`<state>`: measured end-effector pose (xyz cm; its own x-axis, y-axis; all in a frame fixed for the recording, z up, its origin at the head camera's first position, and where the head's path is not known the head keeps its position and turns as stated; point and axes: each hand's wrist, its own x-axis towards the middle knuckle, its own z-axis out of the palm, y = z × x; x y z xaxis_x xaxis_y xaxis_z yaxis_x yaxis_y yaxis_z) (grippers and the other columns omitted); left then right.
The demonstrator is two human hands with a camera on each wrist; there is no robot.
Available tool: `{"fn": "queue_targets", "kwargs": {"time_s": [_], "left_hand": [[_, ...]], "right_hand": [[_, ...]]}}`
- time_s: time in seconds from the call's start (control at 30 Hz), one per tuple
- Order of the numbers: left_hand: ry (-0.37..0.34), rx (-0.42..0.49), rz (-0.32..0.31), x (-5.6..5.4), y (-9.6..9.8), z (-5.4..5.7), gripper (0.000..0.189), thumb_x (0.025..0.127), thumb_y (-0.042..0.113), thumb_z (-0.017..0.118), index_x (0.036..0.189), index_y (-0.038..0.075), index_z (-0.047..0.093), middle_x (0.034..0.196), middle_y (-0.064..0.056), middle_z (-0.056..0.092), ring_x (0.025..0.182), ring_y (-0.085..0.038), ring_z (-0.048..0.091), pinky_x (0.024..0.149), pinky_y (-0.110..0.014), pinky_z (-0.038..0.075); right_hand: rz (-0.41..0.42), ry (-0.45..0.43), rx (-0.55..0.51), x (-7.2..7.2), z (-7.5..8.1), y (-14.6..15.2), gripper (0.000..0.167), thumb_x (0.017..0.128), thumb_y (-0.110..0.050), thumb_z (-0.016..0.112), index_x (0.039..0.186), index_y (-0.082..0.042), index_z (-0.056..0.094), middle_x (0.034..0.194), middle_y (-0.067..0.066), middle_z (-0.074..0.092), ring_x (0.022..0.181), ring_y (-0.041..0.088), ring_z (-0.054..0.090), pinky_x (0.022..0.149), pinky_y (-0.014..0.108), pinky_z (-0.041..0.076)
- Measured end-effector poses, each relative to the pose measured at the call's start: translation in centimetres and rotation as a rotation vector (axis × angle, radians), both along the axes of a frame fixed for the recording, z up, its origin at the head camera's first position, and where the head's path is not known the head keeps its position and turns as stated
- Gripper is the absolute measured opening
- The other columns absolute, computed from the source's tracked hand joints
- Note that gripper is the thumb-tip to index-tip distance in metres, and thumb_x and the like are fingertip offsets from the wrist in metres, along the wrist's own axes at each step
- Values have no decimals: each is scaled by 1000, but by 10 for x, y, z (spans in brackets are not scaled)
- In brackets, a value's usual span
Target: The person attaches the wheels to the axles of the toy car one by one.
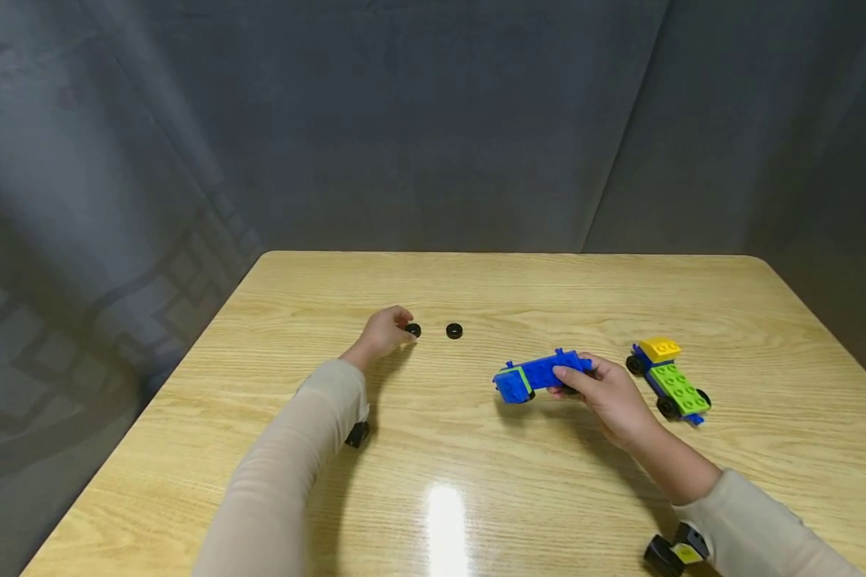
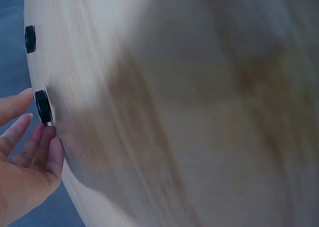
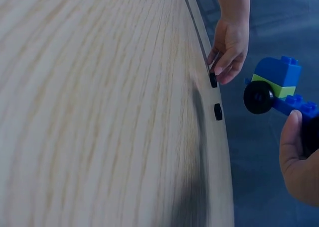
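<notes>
My right hand (image 1: 613, 397) grips a blue toy car (image 1: 541, 375) made of building blocks, with the thumb along its body. Black wheels are fitted on one side of the car, and in the head view bare axle pegs show on the other. In the right wrist view its blue cab sits on a light-green layer above a black wheel (image 3: 258, 97). My left hand (image 1: 386, 332) reaches to a loose black wheel (image 2: 43, 106) on the table, thumb and fingers spread about it, fingertips right at its rim. A second loose wheel (image 1: 454, 330) lies to the right of it.
Another block car (image 1: 671, 381), green with a yellow top and black wheels, stands on the wooden table (image 1: 548, 497) to the right of my right hand. A grey curtain (image 1: 433, 128) hangs behind the table's far edge.
</notes>
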<state>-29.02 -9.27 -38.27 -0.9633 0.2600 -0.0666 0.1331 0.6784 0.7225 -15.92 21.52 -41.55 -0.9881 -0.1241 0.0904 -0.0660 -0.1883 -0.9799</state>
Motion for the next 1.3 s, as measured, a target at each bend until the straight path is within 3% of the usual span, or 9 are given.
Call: {"fn": "queue_targets", "kwargs": {"time_s": [0.07,0.1,0.17,0.3,0.33,0.47,0.7,1.03,1.3], "left_hand": [[19,-17,-33,0,2,0,33,78,6,62,109,1,52,109,-14,52,102,-25,47,85,-34,39],[53,-14,-56,-9,0,-11,34,76,9,65,107,3,54,106,-12,54,98,-23,49,82,-32,40],[50,-43,-60,-18,0,-20,36,75,11,67,107,5,54,105,-10,54,98,-21,49,82,-31,41],[44,-87,-33,-26,2,-27,35,70,6,70,102,2,56,97,-10,56,91,-21,51,79,-30,42],[16,-114,-16,-16,6,-16,34,71,3,68,103,1,55,98,-11,56,93,-23,51,82,-33,41],[37,-142,-31,-3,7,-5,31,73,1,65,102,-2,55,96,-12,55,92,-24,51,81,-33,41],[41,-134,-44,1,5,-3,32,75,7,65,104,-1,55,99,-14,54,91,-25,52,79,-31,42],[20,-64,-41,10,3,5,32,78,11,63,107,0,55,100,-14,54,93,-25,49,79,-34,42],[-10,34,-25,20,-6,8,32,79,13,63,108,2,54,100,-11,53,93,-23,47,78,-33,42]], "right_hand": [[-5,-3,14,4,8,-3,13,84,-9,56,93,1,57,79,5,61,71,15,60,68,32,50],[0,1,22,7,12,-4,13,84,-11,57,92,-2,58,79,5,61,71,14,60,69,32,50],[18,19,28,9,15,-4,12,83,-12,58,91,-3,60,80,5,61,72,15,60,69,32,49],[31,28,-4,4,3,1,10,82,-6,58,90,-1,60,80,6,62,72,16,60,69,31,49],[31,25,-17,2,-2,3,9,82,-2,57,90,0,60,80,6,62,72,16,60,69,31,49],[40,39,-41,2,-6,4,11,82,3,55,91,1,60,81,6,62,72,16,59,69,29,49],[17,99,8,16,17,-4,14,78,-14,64,89,-6,63,83,0,61,76,12,55,69,28,47],[-8,49,47,32,51,-19,11,85,-4,53,85,-13,58,83,-3,57,77,9,57,72,26,47],[-6,-29,66,31,58,-28,11,82,1,54,86,-8,53,83,-3,58,77,8,54,70,24,46]]}}
